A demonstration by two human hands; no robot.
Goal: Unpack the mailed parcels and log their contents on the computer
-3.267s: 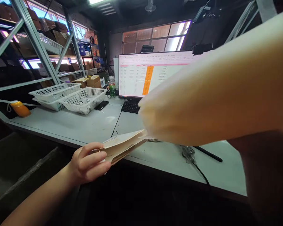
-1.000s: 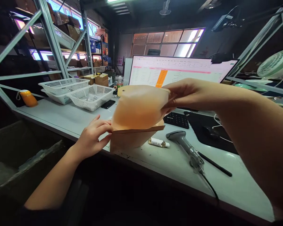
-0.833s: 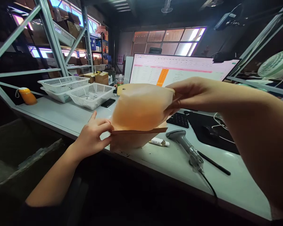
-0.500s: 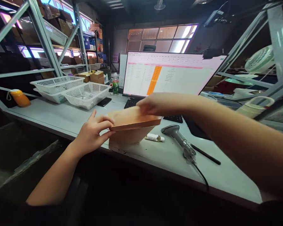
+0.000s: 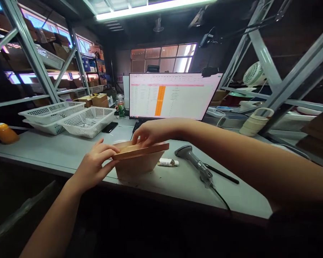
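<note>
A brown cardboard box (image 5: 136,165) stands on the grey table (image 5: 70,150) near its front edge, its lid folded down almost flat on top. My left hand (image 5: 95,166) pinches the lid's left corner between thumb and fingers. My right hand (image 5: 150,132) reaches over from the right and presses curled fingers on the lid's far edge. A small white tube (image 5: 168,162) lies just right of the box.
A barcode scanner (image 5: 195,165) with its cable and a black pen (image 5: 222,173) lie to the right. White mesh baskets (image 5: 87,120), a phone, a green bottle (image 5: 121,107), a lit monitor (image 5: 171,95) and keyboard stand behind. Metal shelving frames both sides.
The raised lid flap has been folded down onto the box. My right hand came down with it to the far edge. My left hand stayed at the left corner.
</note>
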